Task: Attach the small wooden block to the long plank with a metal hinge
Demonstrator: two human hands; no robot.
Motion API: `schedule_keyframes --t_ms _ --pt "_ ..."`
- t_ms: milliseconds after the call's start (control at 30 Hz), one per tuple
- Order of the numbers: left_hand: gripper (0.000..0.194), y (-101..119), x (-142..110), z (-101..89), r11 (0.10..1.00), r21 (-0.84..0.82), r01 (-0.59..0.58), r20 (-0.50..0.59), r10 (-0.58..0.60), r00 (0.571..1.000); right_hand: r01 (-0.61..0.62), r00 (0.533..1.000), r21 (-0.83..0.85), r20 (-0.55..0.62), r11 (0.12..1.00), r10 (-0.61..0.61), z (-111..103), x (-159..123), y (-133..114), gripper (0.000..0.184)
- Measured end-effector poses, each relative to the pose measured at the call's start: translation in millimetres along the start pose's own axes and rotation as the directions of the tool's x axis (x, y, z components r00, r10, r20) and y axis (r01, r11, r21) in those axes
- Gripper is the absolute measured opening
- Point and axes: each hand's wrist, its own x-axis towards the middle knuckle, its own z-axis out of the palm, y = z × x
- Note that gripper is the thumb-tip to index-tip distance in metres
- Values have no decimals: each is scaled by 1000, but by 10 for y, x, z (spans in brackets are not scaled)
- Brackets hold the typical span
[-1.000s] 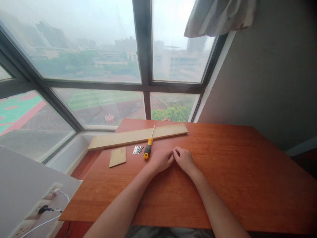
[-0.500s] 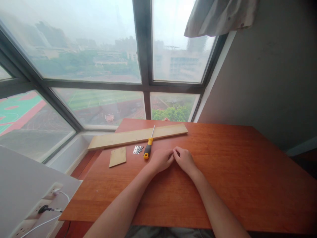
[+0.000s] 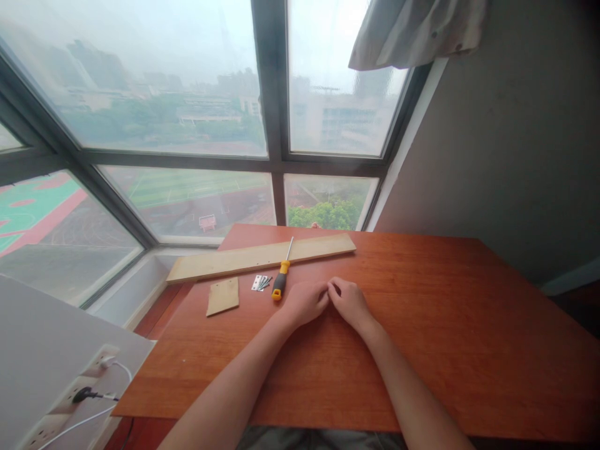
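My left hand (image 3: 307, 302) and my right hand (image 3: 349, 302) rest on the table, their curled fingers meeting at the tips. Both look closed, and no object shows between them. Just beyond my left hand lies a screwdriver (image 3: 280, 282) with a yellow and black handle, its shaft over a long wooden plank (image 3: 234, 261). Left of the handle are a metal hinge (image 3: 257, 281) and several screws (image 3: 265, 284), partly overlapping. Further left, a small wooden board (image 3: 223, 297) lies flat, with small holes near its far edge.
The reddish-brown table (image 3: 445, 337) stands against large windows (image 3: 178, 81). The plank's left end juts past the table's left edge. A wall socket strip (image 3: 75, 395) with plugged-in cables sits at lower left. A curtain (image 3: 417, 31) hangs at upper right.
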Motion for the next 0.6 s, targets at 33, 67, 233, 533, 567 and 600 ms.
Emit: schedule_keyframes --t_ms 33,67,233,533,567,600 --pt "21 2 0 -3 1000 -2 1 2 -1 1000 1 1000 0 0 1000 -1 1 1 2 26" --pt "21 5 0 -7 1000 -4 3 5 -3 1000 1 1000 1 -1 1000 -1 3 2 4 25" --pt "21 18 -1 -20 1000 -16 17 13 -17 1000 6 1000 2 -4 1000 -6 14 4 17 26" --pt "22 2 -1 1 1000 -12 -2 -6 2 1000 5 1000 -8 -5 1000 -5 37 8 41 25" --pt "22 3 -1 -1 1000 -14 1 -5 -1 1000 5 1000 -8 -5 1000 -5 36 7 40 25" --pt "22 6 0 -3 1000 -17 5 -2 -5 1000 6 1000 -8 -5 1000 -6 34 5 39 25"
